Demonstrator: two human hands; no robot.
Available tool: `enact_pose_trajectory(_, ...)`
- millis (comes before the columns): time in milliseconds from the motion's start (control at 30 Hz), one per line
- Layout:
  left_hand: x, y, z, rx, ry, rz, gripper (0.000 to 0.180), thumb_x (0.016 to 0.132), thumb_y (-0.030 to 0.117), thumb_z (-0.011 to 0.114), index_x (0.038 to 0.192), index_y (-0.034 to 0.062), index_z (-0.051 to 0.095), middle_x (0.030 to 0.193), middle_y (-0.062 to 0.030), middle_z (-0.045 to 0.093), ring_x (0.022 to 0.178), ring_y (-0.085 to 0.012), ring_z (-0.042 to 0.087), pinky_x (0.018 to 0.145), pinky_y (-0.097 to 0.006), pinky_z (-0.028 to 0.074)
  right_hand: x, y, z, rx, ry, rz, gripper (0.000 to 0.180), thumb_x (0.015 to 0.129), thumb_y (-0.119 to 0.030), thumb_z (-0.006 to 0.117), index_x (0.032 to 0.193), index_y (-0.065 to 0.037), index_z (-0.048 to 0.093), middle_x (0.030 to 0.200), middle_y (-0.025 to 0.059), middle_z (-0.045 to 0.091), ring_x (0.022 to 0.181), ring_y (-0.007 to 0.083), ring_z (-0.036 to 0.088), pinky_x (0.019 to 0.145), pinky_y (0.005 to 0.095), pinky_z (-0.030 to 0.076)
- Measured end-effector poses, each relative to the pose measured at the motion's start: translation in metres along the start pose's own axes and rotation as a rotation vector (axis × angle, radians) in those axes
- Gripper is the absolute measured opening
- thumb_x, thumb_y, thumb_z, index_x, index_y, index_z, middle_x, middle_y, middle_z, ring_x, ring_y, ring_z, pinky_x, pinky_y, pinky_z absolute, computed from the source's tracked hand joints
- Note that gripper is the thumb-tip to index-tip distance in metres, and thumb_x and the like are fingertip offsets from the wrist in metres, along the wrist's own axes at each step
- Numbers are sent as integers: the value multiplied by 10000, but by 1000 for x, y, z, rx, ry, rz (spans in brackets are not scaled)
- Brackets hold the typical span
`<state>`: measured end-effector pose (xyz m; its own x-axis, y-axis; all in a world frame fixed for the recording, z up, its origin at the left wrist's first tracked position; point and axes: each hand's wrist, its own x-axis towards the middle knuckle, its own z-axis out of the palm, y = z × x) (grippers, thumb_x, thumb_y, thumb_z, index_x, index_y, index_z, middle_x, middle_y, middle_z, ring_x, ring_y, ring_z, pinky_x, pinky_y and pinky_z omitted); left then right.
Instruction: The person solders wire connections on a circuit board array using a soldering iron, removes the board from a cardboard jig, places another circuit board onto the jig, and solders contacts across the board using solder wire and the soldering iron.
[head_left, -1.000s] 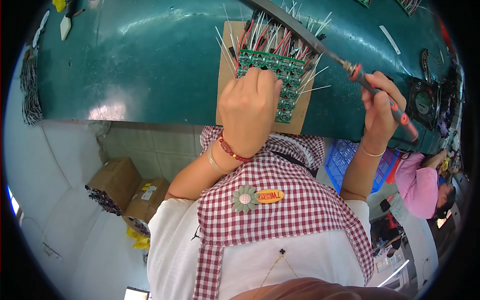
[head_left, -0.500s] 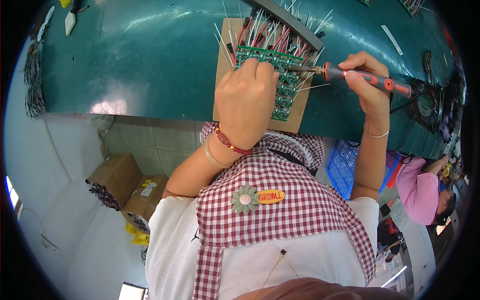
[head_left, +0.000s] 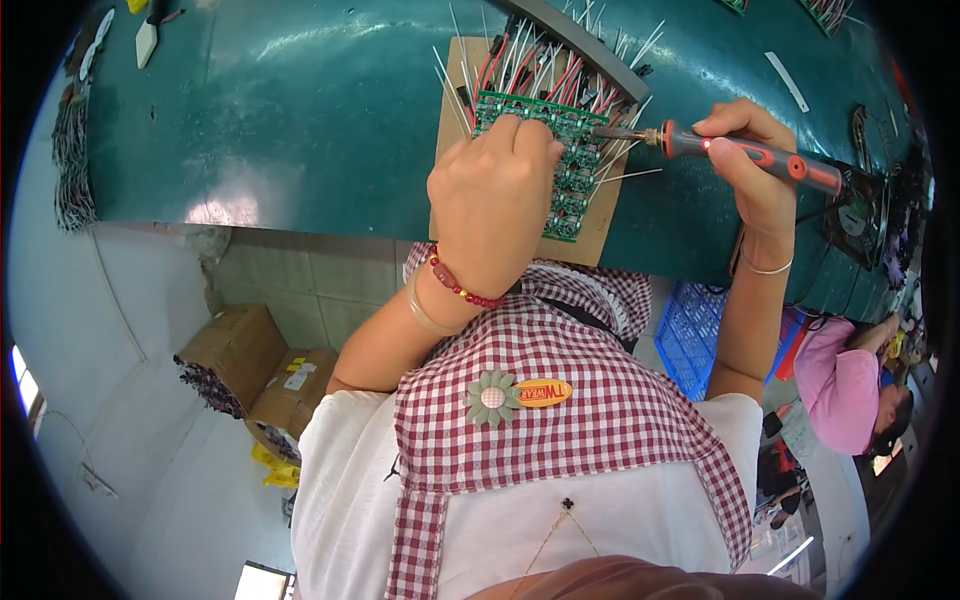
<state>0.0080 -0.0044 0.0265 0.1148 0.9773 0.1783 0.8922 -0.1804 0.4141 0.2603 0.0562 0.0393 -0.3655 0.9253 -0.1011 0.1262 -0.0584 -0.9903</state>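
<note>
A green circuit board panel (head_left: 574, 190) lies on a brown backing sheet (head_left: 604, 215) at the table's near edge. Red, white and black wires (head_left: 535, 70) fan out from its far side. My left hand (head_left: 490, 195) covers the panel's left part with its fingers curled together; whatever they pinch is hidden beneath. In my right hand (head_left: 755, 165) is a red and black soldering iron (head_left: 688, 144), held like a pen. Its metal tip points left, over the upper right part of the panel; whether it touches is too small to tell.
A curved grey bar (head_left: 590, 45) crosses above the wires. On the green table (head_left: 320, 120) are a white strip (head_left: 787, 82), a black round device (head_left: 856, 215) and a cable bundle (head_left: 72, 160). Below stand cardboard boxes (head_left: 232, 345) and a blue crate (head_left: 690, 330). A person in pink (head_left: 838, 390) sits at right.
My right hand and the soldering iron have shifted a little to the right, drawing the tip toward the panel's right edge. My left hand stays nearly in place.
</note>
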Motion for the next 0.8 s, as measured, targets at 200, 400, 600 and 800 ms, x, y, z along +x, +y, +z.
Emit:
enact_pose_trajectory(200, 3, 0, 5, 8, 35, 38, 208, 758, 188, 734, 725, 93, 552, 692, -42, 554, 644, -209, 604, 571, -329, 438, 0, 2, 3, -9, -5, 47, 157, 804, -129, 691, 885, 5, 681, 793, 11, 628, 706, 51, 528, 616, 205, 394)
enact_pose_trajectory(400, 6, 1, 7, 26, 65, 61, 135, 768, 193, 747, 738, 115, 641, 710, -21, 602, 573, -233, 572, 544, -332, 440, -2, 7, 4, -14, -2, 62, 153, 809, -129, 686, 882, 4, 679, 788, 8, 623, 707, 51, 528, 618, 203, 395)
enact_pose_trajectory(600, 9, -1, 12, 66, 70, 113, 135, 754, 195, 750, 734, 117, 641, 705, -18, 595, 603, -221, 576, 563, -326, 435, -6, 8, 6, -16, 6, 46, 144, 810, -119, 680, 880, 7, 675, 789, 11, 617, 702, 53, 524, 617, 201, 393)
enact_pose_trajectory(800, 7, -4, 10, 18, 121, 119, 117, 752, 198, 752, 748, 131, 657, 702, -6, 586, 610, -204, 573, 551, -319, 422, -19, 9, 4, 45, 121, -18, 133, 806, -90, 665, 876, 22, 655, 752, 22, 584, 653, 62, 490, 580, 211, 358)
